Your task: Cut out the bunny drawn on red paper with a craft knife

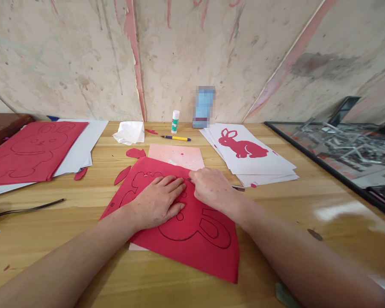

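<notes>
A red sheet of paper [211, 261], drawn with a rabbit outline in dark lines, lies at a slant in front of me on the table. My left hand [160, 199] rests flat on it, fingers stretched out over the drawing. Close beside those fingertips, my right hand [210, 186] is closed around what looks like a craft knife [188, 179], its thin tip touching the paper near the upper edge. Most of the tool is hidden in the fist. A pink sheet [176, 154] shows from under the red paper.
Behind are a glue stick [175, 122], a yellow pen [176, 138] and crumpled white paper [129, 132]. At right, a red rabbit cutout [247, 146] lies on white sheets [272, 164], near a dark-framed panel [327, 171]. More red paper [35, 149] is at left. Red scraps [122, 175] lie around.
</notes>
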### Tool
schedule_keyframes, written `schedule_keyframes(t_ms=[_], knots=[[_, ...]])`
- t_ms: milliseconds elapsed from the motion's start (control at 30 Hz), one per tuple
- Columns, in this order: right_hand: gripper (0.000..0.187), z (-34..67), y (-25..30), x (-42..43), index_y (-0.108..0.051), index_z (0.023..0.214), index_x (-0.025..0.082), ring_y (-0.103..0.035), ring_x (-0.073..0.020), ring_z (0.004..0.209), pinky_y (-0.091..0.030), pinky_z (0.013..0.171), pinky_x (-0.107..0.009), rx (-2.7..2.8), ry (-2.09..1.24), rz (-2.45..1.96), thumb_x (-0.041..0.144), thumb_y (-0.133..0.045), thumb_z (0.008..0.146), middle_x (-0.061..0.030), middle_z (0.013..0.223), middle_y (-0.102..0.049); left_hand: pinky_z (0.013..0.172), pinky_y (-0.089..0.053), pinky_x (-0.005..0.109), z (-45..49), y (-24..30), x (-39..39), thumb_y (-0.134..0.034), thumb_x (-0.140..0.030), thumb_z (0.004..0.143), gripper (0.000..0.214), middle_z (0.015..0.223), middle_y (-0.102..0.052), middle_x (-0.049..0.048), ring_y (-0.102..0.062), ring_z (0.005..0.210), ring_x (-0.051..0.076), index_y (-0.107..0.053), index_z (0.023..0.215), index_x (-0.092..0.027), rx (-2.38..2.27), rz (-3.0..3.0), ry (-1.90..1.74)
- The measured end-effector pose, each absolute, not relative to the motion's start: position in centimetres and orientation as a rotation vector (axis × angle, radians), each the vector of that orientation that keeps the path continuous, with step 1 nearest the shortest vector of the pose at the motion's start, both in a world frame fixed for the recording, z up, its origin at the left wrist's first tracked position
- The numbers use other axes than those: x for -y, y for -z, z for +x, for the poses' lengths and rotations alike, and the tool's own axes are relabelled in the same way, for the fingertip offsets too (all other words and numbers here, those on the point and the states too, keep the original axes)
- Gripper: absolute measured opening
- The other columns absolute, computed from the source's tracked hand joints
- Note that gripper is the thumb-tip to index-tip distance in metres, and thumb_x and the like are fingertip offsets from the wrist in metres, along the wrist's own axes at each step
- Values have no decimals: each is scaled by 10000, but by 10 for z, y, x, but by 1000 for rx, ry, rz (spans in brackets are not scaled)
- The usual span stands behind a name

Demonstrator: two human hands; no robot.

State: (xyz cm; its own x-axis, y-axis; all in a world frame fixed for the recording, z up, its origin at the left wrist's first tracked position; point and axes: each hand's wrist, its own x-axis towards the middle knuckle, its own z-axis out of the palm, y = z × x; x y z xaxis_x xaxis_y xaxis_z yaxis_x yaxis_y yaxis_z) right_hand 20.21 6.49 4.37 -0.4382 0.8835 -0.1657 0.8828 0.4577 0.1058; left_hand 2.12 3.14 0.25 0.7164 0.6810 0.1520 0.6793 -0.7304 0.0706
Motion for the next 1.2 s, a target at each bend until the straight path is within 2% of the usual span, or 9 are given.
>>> schedule_keyframes(t_ms=[433,1000,1200], knots=[[221,203,-43,-62,-645,868,172,-645,-241,771,-358,564,-291,-2519,-41,1572,109,-463,759,-98,781,-681,1025,-350,440,21,-1,-31,-364,-434,962,507,1379,-487,97,-411,1261,279,-444,1355,-124,-1143,2895,-282],[263,201,-56,-54,-649,889,163,-643,-222,793,-367,602,-281,-2435,18,1598,79,-431,767,-106,825,-685,1027,-350,439,21,-2,-31,-362,-433,962,501,1377,-488,99,-415,1259,278,-446,1355,-135,-1145,2887,-293],[220,201,-56,-53,-635,868,165,-644,-220,790,-350,583,-271,-2414,13,1594,86,-445,790,-107,823,-678,1030,-355,447,21,-2,-31,-357,-437,962,505,1387,-479,104,-407,1268,278,-442,1362,-141,-1140,2876,-300]])
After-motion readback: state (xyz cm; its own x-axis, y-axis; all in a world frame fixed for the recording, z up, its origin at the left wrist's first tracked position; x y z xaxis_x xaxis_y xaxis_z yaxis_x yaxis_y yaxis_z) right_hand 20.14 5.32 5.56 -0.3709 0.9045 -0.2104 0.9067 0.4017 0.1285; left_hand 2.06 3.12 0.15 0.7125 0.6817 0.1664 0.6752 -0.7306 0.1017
